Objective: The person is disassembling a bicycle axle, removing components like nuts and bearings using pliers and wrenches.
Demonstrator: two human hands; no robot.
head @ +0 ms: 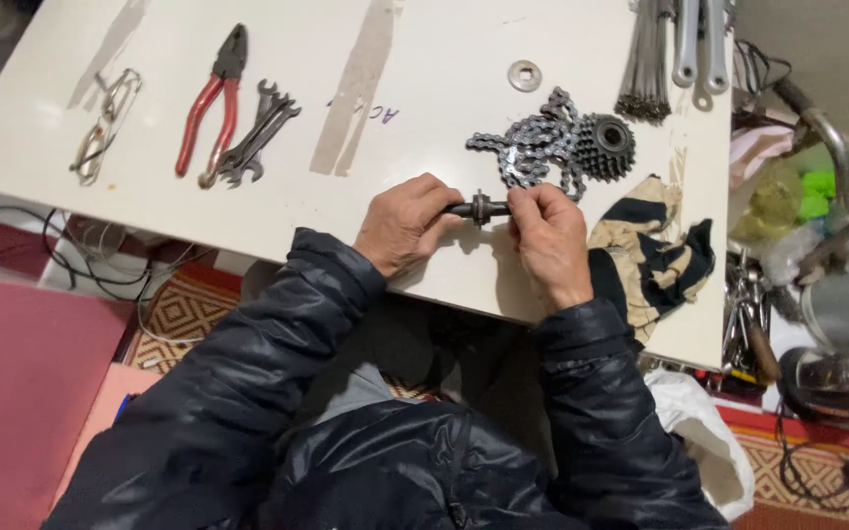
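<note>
Left hand: your left hand (403,224) is closed around one end of a dark axle (478,208).
Right hand: your right hand (548,238) pinches the axle's other end with its fingertips.
Beyond your right hand: a bicycle chain (532,152) lies heaped against a sprocket cluster (607,145), with a washer (524,75) farther out.
Beside your right hand: a striped rag (655,250) hangs over the edge of the white table (444,59).
Far beyond your left hand: red-handled pliers (213,103) and wrenches (259,132).
</note>
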